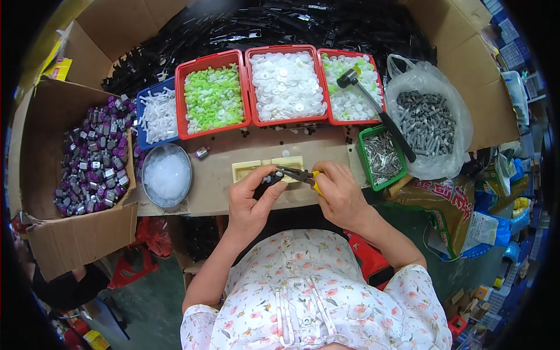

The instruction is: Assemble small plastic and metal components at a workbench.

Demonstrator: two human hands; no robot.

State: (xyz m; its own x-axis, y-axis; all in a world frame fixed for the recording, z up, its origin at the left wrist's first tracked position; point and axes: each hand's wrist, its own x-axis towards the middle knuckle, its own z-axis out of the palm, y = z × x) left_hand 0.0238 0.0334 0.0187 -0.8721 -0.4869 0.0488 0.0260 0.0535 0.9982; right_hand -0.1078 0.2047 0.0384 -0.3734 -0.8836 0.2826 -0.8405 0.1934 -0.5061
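Nearest us, our left hand (pixel 249 201) pinches a small dark part (pixel 269 178) between thumb and fingers, while our right hand (pixel 340 195) is closed around the yellow handles of a pair of pliers (pixel 298 174) whose tips meet that part; both sit over a pale wooden jig block (pixel 248 169) on the brown cardboard-topped bench (pixel 221 186). How tightly the plier tips bite we cannot tell, as the part is tiny and half covered by our fingers. To the left stands a round metal bowl (pixel 167 175) of clear bits and a cardboard box (pixel 70 233) of grey and purple pieces. To the right a green tray (pixel 382 157) holds metal pins beside a plastic bag (pixel 429 122) of grey parts. Farther off, red bins (pixel 286 84) hold green and white caps, a blue bin (pixel 156 115) holds white pieces, and a black mallet (pixel 379 111) lies across them. Beyond, a heap of black parts (pixel 262 26) blurs into the curved rim.
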